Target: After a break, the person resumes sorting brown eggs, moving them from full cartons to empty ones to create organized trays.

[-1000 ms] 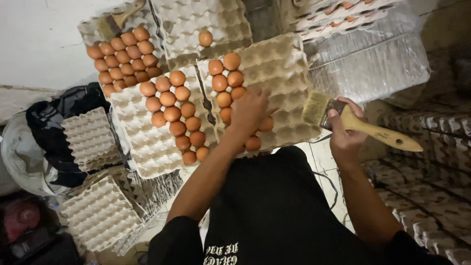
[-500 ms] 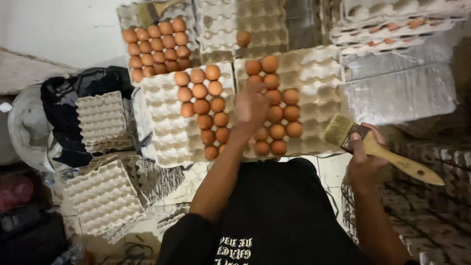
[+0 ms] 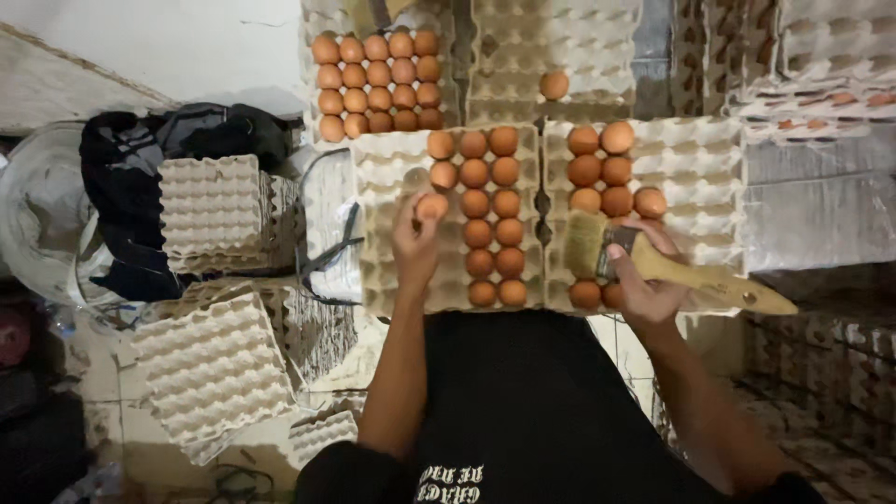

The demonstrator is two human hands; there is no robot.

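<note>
My left hand [image 3: 415, 245] holds a brown egg [image 3: 431, 206] over the left cardboard egg tray [image 3: 392, 168], beside its columns of brown eggs [image 3: 490, 215]. My right hand [image 3: 644, 280] grips a wooden-handled paintbrush [image 3: 586, 245]. The bristles lie over the near part of the right egg tray [image 3: 695, 168], which holds several eggs [image 3: 602, 173] along its left side. My dark shirt [image 3: 532, 401] fills the bottom of the view.
Behind stands a tray full of eggs [image 3: 378, 84] and an almost bare tray with one egg [image 3: 553, 85]. Stacks of empty trays [image 3: 213, 210] [image 3: 215, 373] sit at left by dark cloth [image 3: 121, 177]. More stacked trays [image 3: 821, 56] rise at right.
My left hand has left the right tray and moved to the left tray, now holding an egg. My right hand has brought the brush leftward over the right tray.
</note>
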